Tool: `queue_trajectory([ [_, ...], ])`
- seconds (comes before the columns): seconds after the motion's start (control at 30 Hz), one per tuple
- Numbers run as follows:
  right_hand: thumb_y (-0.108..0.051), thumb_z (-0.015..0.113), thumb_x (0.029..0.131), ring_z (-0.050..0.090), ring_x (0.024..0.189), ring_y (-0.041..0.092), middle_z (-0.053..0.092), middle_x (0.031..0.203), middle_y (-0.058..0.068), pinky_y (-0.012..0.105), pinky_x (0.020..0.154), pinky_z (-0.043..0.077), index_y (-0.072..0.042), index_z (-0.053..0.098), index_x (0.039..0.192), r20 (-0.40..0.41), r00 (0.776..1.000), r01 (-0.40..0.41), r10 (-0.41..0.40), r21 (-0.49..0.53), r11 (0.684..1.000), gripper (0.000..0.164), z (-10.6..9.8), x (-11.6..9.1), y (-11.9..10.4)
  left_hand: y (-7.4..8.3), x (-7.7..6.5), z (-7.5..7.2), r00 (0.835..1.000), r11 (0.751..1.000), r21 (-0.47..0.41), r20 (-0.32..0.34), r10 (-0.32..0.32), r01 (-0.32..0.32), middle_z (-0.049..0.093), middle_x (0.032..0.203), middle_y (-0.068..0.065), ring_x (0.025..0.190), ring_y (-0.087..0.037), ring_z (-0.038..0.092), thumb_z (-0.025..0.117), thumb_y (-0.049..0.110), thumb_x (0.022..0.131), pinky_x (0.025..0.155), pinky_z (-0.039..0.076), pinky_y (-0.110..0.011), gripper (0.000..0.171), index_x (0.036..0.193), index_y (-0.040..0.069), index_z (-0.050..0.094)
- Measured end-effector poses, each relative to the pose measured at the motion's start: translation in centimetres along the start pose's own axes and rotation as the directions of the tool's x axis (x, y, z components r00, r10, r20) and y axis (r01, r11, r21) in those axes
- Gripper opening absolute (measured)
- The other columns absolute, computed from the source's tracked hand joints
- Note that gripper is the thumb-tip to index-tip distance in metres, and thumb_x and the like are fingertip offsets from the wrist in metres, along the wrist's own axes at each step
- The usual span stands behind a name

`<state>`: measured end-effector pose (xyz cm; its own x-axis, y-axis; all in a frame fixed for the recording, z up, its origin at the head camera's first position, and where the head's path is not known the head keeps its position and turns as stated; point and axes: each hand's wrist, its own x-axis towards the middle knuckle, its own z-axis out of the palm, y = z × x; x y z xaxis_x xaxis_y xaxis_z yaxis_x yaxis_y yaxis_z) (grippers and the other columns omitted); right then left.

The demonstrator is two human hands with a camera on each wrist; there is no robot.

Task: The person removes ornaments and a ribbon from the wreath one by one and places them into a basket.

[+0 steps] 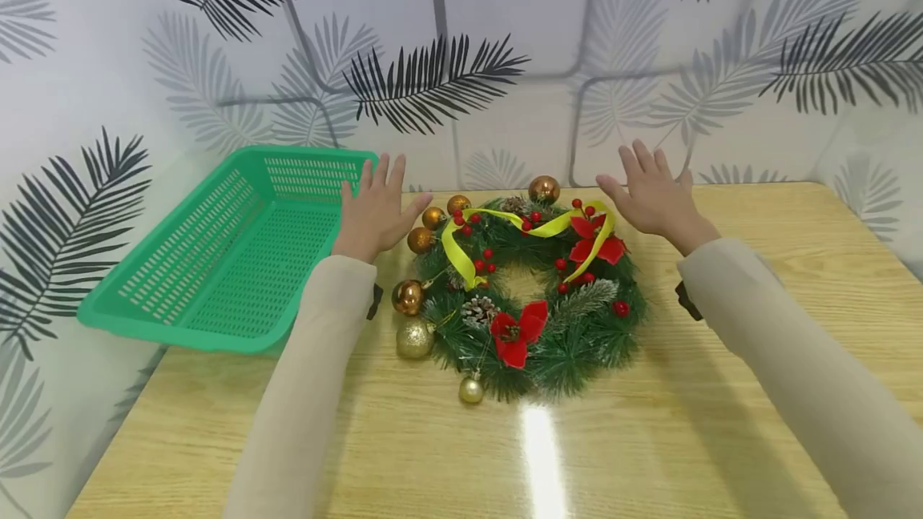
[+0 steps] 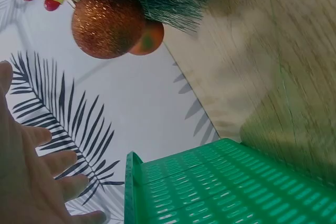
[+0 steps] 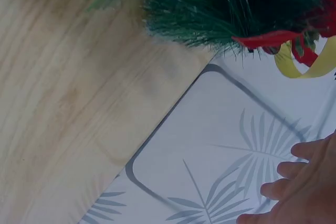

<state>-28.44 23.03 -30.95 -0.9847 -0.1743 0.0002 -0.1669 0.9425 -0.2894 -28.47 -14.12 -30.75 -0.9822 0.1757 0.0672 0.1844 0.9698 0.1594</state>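
Observation:
A green wreath point(image 1: 577, 343) with red flowers, red berries and pinecones lies on the wooden table. Across its far part runs a loose yellow ribbon point(image 1: 555, 224). Copper and gold baubles point(image 1: 409, 297) sit along its left side, and one copper bauble point(image 1: 544, 190) at the back. My left hand point(image 1: 375, 215) is held with fingers spread between the wreath and a green basket point(image 1: 180, 336), holding nothing. Beyond the wreath's right side, my right hand point(image 1: 656, 195) is raised with straight fingers, also holding nothing. In the left wrist view, a glittery copper bauble point(image 2: 107, 23) hangs at the wreath's edge.
The perforated green basket stands at the table's left, its slotted floor showing. Behind the table point(image 1: 764, 263) rises a pale wall covering point(image 1: 519, 126) with dark and grey leaf prints. A bright light streak reflects off the table's front.

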Motion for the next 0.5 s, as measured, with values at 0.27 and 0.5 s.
queue_trajectory([
  [0.27,-0.068,0.016,0.093,-0.006,0.143,0.048,-0.007,0.159,0.02,0.076,0.103,-0.005,-0.005,-0.001,0.153,-0.025,1.0,-0.006,0.008,0.073,0.997,0.089,1.1,-1.9,-0.4,0.3,-1.3,0.0,0.999,1.0,-0.004,-0.015,0.029,-0.029,0.005,0.16,-0.014,0.147,-0.037,0.004,0.028,0.061,0.097,0.114,0.003,-0.064,0.078,0.155,0.016,0.002],
  [0.5,-0.068,0.019,0.093,-0.005,0.143,0.047,-0.005,0.159,0.02,0.077,0.102,-0.002,-0.007,-0.001,0.154,-0.07,0.997,-0.006,0.018,0.168,0.986,0.088,2.3,-3.7,-1.3,0.6,-2.3,0.4,0.999,0.999,-0.038,-0.008,0.038,-0.039,0.004,0.16,-0.014,0.147,-0.036,0.003,0.029,0.06,0.097,0.114,0.003,-0.064,0.078,0.155,0.016,0.002],
])
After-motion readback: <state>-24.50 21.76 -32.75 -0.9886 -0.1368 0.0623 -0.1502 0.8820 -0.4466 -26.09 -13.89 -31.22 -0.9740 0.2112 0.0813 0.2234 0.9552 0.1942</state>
